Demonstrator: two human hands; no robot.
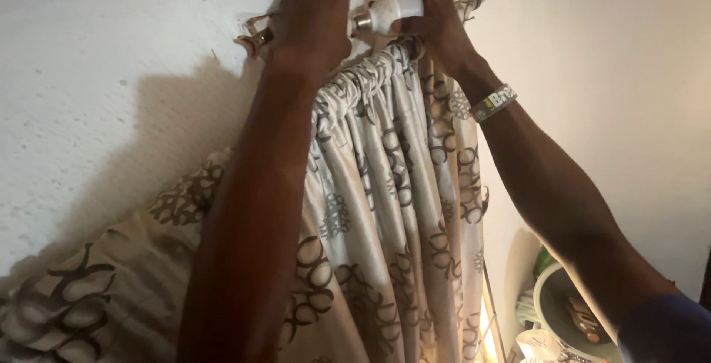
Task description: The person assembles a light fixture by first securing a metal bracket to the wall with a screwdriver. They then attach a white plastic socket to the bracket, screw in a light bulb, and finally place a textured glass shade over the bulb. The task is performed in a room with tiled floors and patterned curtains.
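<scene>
Both arms raised overhead: left hand (311,18) clenched around the curtain rod (385,13), right hand (433,18) wrapped over it beside the gathered patterned curtain (385,185).

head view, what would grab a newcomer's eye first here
Two raised hands meet at the top of the frame: the left hand grips the curtain rod bracket and the right hand wraps the white rod end. Below them hangs a gathered cream curtain with brown ring patterns, and a wristband circles the right wrist.
</scene>
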